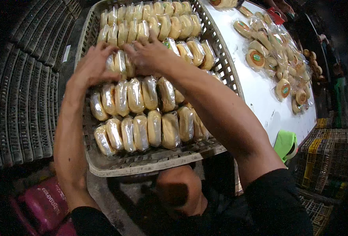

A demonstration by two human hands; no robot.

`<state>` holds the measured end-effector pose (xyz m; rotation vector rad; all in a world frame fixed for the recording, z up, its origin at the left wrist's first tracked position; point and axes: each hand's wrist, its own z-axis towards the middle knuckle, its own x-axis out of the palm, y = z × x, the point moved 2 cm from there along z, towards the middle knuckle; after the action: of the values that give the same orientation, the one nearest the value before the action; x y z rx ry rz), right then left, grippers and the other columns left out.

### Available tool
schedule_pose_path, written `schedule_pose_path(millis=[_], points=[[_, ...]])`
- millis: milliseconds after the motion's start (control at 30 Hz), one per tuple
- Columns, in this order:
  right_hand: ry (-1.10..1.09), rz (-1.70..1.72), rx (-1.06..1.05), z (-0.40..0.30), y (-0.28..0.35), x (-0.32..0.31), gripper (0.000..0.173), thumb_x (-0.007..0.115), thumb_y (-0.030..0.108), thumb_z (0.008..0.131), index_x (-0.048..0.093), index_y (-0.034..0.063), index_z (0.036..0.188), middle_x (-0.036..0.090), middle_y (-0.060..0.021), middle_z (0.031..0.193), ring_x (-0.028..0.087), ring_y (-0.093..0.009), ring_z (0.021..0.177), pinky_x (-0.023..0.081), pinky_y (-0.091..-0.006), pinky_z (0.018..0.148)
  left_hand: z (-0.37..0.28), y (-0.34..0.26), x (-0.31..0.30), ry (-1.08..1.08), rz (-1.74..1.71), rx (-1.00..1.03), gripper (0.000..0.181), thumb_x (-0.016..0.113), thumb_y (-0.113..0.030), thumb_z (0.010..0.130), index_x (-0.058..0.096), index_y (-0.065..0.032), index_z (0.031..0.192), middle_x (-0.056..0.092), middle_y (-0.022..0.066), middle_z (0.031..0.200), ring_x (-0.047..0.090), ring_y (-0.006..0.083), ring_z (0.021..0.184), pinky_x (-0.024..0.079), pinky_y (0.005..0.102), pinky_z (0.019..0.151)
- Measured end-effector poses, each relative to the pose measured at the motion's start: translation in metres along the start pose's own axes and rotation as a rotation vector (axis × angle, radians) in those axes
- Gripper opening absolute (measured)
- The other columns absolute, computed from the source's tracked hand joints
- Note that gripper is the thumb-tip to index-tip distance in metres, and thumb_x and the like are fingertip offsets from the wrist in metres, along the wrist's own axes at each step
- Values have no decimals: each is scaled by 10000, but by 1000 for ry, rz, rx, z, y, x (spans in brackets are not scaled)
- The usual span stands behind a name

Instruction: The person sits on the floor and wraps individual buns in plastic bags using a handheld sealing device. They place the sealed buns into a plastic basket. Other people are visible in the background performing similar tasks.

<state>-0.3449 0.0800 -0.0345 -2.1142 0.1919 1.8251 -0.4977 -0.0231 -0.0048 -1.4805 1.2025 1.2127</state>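
A large plastic crate (162,166) with slotted walls holds rows of round breads in clear plastic wrap, standing on edge. My left hand (95,65) is at the left end of the middle row, its fingers and thumb around wrapped breads (120,63). On the other side of those breads, my right hand (149,54) presses with spread fingers, its fingertips near the row behind. The two hands enclose a few breads between them. Nearer to me stand two more rows of wrapped breads (135,96), partly hidden by my right forearm.
Right of the crate, a white table (244,85) bears a heap of wrapped breads (280,59) and a green tape dispenser (284,144). Stacked crates (26,103) rise at the left, more (324,159) at the lower right. Another person's hand (283,7) is at the table's far edge.
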Motion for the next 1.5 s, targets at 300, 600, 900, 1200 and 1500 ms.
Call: schedule_pose_path(millis=[300, 600, 900, 1200, 1500], points=[[-431, 641, 57, -223, -112, -48, 732, 703, 212, 866, 318, 130, 1483, 394, -139, 1489, 379, -311, 1377, 311, -482, 1140, -6, -8, 2, 281, -51, -28, 1069, 524, -738, 814, 150, -50, 1541, 155, 179, 1597, 130, 368, 1474, 151, 486, 1197], [-505, -995, 1370, -917, -54, -168, 717, 734, 434, 831, 448, 66, 1375, 510, -178, 1356, 469, -360, 1264, 384, -476, 1049, 78, -206, -93, -188, 123, 437, 974, 678, -567, 807, 224, -103, 1532, 213, 228, 1567, 249, 381, 1435, 214, 500, 1175], [-376, -1377, 1316, -1017, 75, -240, 736, 563, 678, 858, 403, 240, 1428, 307, -88, 1527, 250, -327, 1421, 205, -580, 1133, -21, -540, -100, -134, 12, 1086, 776, 758, -330, 814, 396, -4, 1418, 543, 252, 1297, 507, 409, 1204, 403, 445, 1026], [-381, -1422, 1808, -1052, 137, -322, 471, 621, 550, 896, 726, 93, 853, 607, -130, 615, 577, -231, 557, 463, -368, 538, -101, -563, -43, 326, -265, 1264, 716, 723, -392, 843, 439, 12, 1362, 602, 245, 1234, 592, 392, 1113, 468, 452, 946], [-833, -1048, 1342, -815, 157, -329, 457, 602, 385, 953, 676, -53, 847, 637, -40, 740, 548, -120, 675, 455, -277, 643, -117, -593, 16, 387, -776, 1156, 722, 739, -111, 828, 369, -114, 1448, 617, 180, 1185, 640, 342, 986, 526, 392, 836]])
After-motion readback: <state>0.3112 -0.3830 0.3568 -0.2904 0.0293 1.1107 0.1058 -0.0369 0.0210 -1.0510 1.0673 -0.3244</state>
